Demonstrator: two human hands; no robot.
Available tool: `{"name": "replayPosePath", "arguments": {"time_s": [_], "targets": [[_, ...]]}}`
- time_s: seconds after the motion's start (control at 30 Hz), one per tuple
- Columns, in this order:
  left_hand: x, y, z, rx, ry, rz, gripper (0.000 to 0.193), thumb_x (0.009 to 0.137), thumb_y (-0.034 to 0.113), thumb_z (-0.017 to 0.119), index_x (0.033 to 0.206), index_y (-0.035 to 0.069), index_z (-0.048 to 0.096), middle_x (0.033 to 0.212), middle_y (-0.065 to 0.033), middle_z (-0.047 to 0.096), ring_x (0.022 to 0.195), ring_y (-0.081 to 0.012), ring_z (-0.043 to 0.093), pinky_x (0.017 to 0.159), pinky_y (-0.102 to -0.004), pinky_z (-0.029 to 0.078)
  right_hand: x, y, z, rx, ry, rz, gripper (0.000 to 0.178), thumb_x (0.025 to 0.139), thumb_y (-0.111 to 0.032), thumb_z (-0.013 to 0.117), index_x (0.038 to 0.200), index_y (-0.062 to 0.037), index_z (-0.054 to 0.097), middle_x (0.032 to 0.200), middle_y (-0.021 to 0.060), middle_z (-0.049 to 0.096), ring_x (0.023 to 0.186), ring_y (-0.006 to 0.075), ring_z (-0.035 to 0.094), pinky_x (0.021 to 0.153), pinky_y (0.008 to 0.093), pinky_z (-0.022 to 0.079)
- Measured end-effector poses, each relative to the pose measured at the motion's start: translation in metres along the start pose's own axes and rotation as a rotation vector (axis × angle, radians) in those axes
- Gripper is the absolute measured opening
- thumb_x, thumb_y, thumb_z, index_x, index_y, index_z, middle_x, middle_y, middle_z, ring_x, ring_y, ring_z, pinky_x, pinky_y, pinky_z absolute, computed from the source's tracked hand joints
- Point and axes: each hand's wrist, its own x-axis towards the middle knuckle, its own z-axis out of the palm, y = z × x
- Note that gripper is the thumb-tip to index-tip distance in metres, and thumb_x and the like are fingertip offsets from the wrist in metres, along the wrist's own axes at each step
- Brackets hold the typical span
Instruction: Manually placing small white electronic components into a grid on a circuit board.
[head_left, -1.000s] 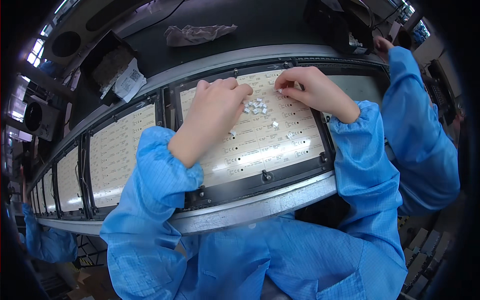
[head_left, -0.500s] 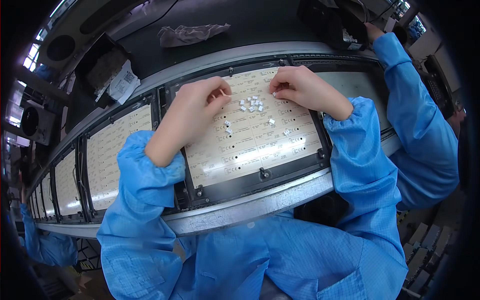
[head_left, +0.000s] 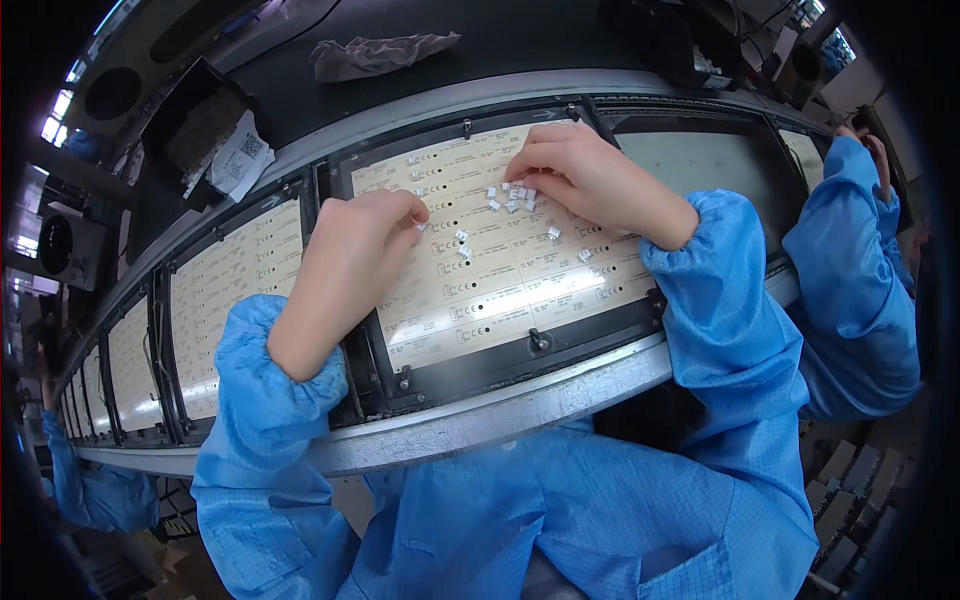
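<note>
A pale printed circuit board panel lies in a black frame in front of me. My left hand is closed in a pinch on a small white connector over the panel's left column. My right hand reaches a small pile of white connectors near the upper middle; thumb and forefinger close at its upper right edge, partly hiding what they pinch. Two white connectors sit below the pile on the left, others on the right. More white pieces stand along the upper left column.
A metal rail runs along the near side. More framed panels line up to the left. A black bin with a paper label and a crumpled grey cloth lie beyond the line. On the right, a co-worker's blue sleeve shows.
My left hand has moved left and down, off the middle to the left column. The right hand has shifted left to the pile. The co-worker's arm has drawn back from the bin at the far right.
</note>
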Motion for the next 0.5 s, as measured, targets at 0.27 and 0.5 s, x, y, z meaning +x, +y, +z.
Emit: {"name": "replayPosePath", "arguments": {"time_s": [0.27,0.5], "targets": [[0.004,-0.002,0.008,0.093,0.023,0.103,0.01,0.086,-0.001,0.067,0.096,0.001,0.068,0.089,-0.0129,0.065,0.076,-0.0225,0.067,0.068,-0.03,0.054,0.0,0.003,0.001,0.019,0.004,0.008,0.013,0.09,-0.005,0.068,0.102,-0.0003,0.071,0.091,0.0116,0.068,0.083,0.0255,0.066,0.075,0.0346,0.054],[0.004,-0.004,0.008,0.042,0.048,0.045,0.009,0.087,0.002,0.064,0.095,0.002,0.067,0.089,-0.0131,0.066,0.078,-0.0276,0.065,0.073,-0.036,0.051,-0.01,0.003,-0.031,0.179,-0.012,0.16,0.013,0.094,-0.01,0.062,0.102,-0.0003,0.068,0.085,0.0079,0.069,0.076,0.0164,0.065,0.069,0.0271,0.051]]}}
